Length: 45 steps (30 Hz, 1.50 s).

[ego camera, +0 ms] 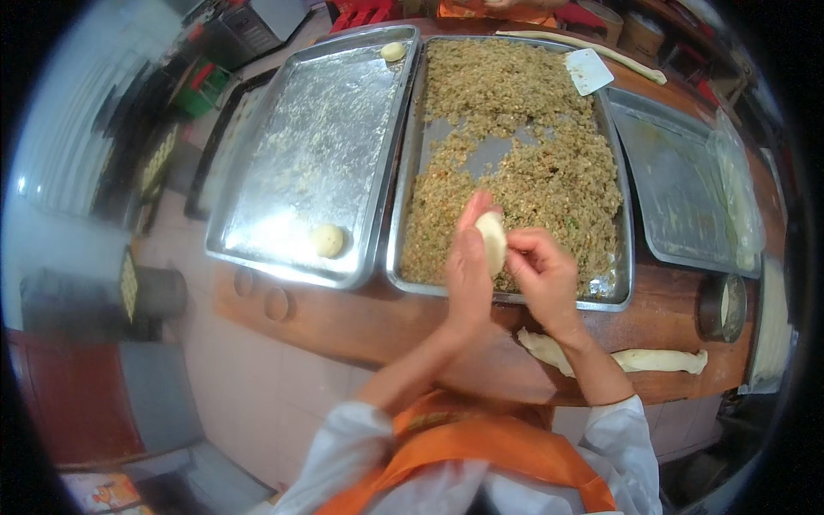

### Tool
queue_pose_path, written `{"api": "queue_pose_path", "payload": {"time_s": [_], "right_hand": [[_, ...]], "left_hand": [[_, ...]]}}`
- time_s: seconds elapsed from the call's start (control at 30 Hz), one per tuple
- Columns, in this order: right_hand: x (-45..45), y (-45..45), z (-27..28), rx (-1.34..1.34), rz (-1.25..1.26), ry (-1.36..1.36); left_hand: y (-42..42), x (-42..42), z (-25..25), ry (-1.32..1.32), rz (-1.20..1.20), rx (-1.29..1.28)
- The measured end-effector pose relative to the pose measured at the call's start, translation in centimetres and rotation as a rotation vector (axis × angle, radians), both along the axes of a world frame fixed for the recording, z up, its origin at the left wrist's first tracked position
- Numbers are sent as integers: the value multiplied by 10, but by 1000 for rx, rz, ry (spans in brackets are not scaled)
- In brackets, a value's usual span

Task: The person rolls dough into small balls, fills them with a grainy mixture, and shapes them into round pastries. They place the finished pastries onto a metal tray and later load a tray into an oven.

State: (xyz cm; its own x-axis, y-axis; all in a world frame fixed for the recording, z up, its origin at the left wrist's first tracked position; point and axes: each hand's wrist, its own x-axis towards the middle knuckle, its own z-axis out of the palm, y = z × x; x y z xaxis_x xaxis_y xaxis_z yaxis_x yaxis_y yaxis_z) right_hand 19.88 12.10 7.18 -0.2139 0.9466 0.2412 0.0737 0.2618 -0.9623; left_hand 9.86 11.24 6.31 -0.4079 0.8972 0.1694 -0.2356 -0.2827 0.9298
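Observation:
A flattened piece of pale dough (492, 243) lies upright against the palm of my left hand (470, 264). The fingers of my right hand (542, 273) pinch its right edge. Both hands are above the near part of a metal tray (417, 288) spread with a crumbly brown filling (515, 77). Whether any filling sits inside the dough cannot be seen. A long strip of dough (663, 361) rests on the wooden table beneath my right forearm, which hides part of it.
Left stands a floured metal tray (290, 148) with two round dough balls (327, 241). A white scraper (589, 71) lies at the filling's far right corner. Rightward are another tray (676, 180) with a plastic bag (740, 193) and a round metal container (722, 308). Another person's orange clothing (496, 11) shows beyond the table.

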Motion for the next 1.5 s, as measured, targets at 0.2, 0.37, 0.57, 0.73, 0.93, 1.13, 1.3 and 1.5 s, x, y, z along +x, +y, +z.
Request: {"api": "queue_pose_path", "payload": {"time_s": [0.2, 0.37, 0.57, 0.73, 0.93, 1.13, 1.3, 1.5], "right_hand": [[11, 15, 10, -666, 292, 518], [11, 30, -9, -409, 179, 277], [4, 19, -1, -342, 295, 200], [2, 18, -8, -228, 197, 21], [1, 22, -3, -351, 257, 95], [0, 17, -2, -260, 322, 146], [-5, 16, 3, -433, 322, 291], [23, 12, 11, -62, 410, -141]], "left_hand": [[17, -19, -4, 164, -23, 215], [13, -16, 3, -599, -435, -164], [1, -18, 4, -642, -497, -270], [-3, -15, 1, -681, -467, -303], [2, -20, -3, -700, -510, -302], [-4, -17, 11, -629, -499, -253], [-4, -23, 6, -569, -513, -247], [-1, -45, 21, -617, -890, -466]]}}
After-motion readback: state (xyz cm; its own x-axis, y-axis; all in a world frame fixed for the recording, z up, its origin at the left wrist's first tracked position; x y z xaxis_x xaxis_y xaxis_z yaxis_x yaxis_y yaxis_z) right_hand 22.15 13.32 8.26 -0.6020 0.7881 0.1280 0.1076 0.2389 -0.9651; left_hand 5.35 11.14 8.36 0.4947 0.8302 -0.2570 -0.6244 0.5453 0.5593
